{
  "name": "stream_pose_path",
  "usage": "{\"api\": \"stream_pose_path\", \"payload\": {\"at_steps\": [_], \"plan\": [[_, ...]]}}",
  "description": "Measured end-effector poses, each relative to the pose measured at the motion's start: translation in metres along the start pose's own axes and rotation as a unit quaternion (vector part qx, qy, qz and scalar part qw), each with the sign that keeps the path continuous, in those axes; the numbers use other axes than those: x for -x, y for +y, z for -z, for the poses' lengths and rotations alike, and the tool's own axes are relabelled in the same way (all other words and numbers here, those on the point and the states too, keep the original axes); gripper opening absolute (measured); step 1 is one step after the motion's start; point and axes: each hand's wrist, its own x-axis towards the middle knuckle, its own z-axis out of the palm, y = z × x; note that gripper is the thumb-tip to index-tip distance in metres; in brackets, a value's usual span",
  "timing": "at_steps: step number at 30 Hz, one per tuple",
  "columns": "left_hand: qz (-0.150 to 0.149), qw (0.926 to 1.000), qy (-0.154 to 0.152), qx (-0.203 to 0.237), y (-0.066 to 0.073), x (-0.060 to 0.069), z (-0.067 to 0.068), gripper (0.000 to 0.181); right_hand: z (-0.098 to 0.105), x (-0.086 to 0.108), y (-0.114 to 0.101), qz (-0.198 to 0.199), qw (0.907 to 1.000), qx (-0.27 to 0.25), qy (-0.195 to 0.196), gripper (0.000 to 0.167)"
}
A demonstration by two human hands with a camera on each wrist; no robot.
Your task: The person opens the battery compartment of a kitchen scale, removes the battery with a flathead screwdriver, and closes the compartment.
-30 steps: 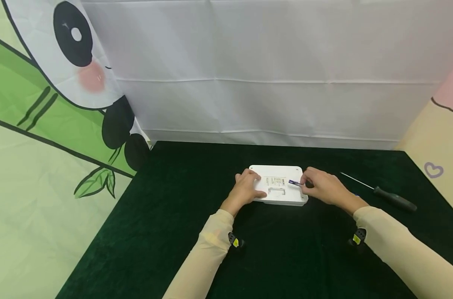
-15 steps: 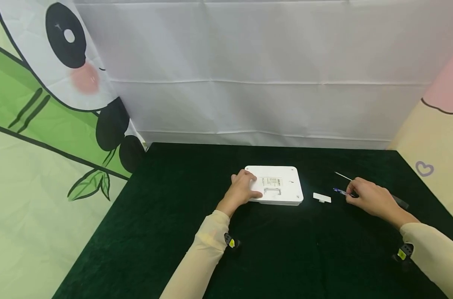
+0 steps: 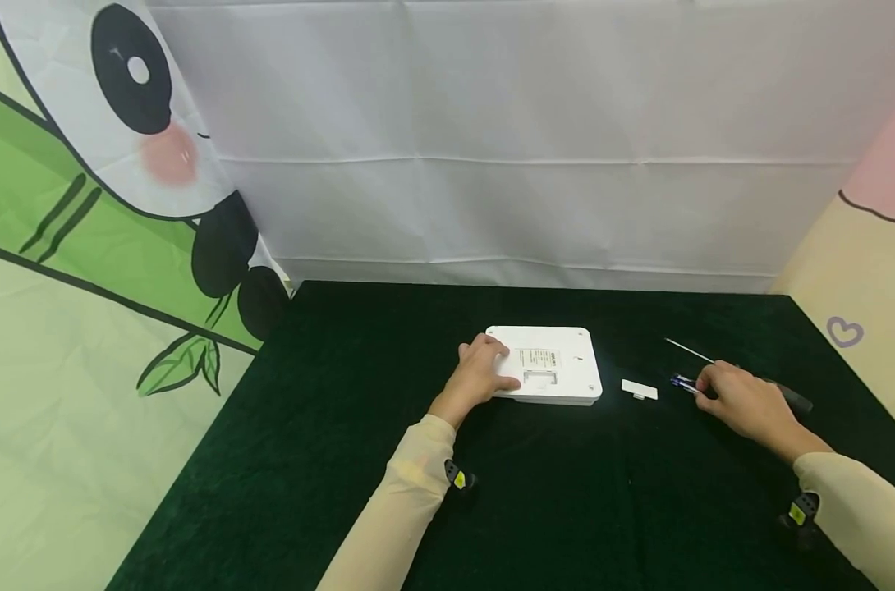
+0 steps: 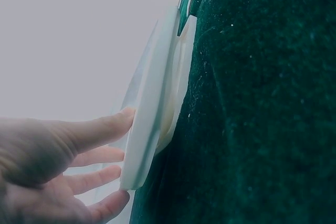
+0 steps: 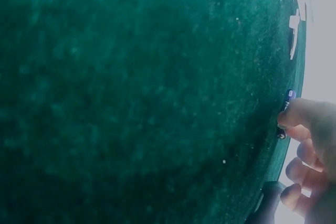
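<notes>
A white device [image 3: 551,341] lies with its label and a rectangular recess facing up. My left hand [image 3: 475,379] rests on its left part, thumb and fingertips touching the casing; in the left wrist view the hand [image 4: 79,161] has its fingers spread along the device's edge [image 4: 152,108]. To the right, my right hand [image 3: 746,404] pinches a small blue battery [image 3: 684,382] low over the cloth. The right wrist view has the thumb and index finger of that hand [image 5: 310,145] covering part of the battery [image 5: 290,96]; whether a second battery lies beside it I cannot tell.
Between device and right hand lies a small white cover [image 3: 640,389]. A screwdriver, its shaft [image 3: 687,350] pointing up-left and its dark handle [image 3: 793,398] partly behind the right hand, is on the dark green cloth [image 3: 536,492]. Pale sheets hang behind.
My right hand has moved from above the device to the right with the blue battery, uncovering the small white cover. My left hand has stayed on the device.
</notes>
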Motion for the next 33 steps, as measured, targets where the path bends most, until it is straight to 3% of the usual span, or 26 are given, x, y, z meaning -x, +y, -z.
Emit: {"api": "stream_pose_path", "payload": {"at_steps": [6,12,18,33], "plan": [[0.001,1.0000,-0.001,-0.005,0.001,0.000,0.001,0.057,0.003,0.000,-0.004,0.005,0.9999,-0.006,0.012,0.015],[0.002,1.0000,-0.003,-0.001,0.000,0.000,0.002,0.056,0.004,-0.006,-0.029,0.037,0.9987,-0.007,0.036,0.014],[0.001,1.0000,-0.002,-0.002,0.001,0.001,0.002,0.057,-0.007,-0.011,-0.048,0.055,0.9978,-0.003,0.036,0.010],[-0.001,1.0000,0.000,0.002,0.002,0.001,0.002,0.057,-0.019,-0.019,-0.059,0.062,0.9975,-0.002,0.033,0.006]]}}
